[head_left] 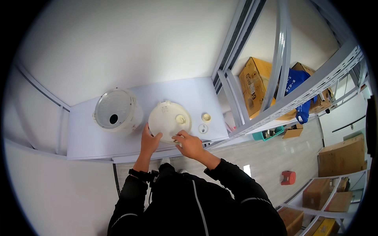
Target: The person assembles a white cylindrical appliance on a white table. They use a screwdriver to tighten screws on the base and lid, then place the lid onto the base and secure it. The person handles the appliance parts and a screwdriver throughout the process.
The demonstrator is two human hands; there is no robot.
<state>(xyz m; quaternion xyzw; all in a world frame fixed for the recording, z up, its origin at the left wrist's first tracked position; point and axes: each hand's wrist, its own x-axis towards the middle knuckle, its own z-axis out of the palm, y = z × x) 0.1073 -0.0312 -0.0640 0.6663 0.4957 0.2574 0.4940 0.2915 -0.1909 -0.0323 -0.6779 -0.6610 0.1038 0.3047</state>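
A round cream-white lid (163,122) lies on the white table in front of me, with a small round pale fitting (180,119) on its right half. My left hand (150,142) holds the near left rim, its thumb on top and its fingers partly hidden under the edge. At the near right rim, my right hand (189,146) is closed in a pinch; what its fingertips hold is too small to name. Left of the lid stands a white cylindrical pot (136,112) with a metallic inner top and a dark round hole (113,118).
Right of the lid are a small round tub (206,117) and a small clear disc (203,128). A grey metal rack (271,114) rises at the right, bearing a yellow carton (252,88) and blue cloth (298,80). On the floor sits a red stool (288,177).
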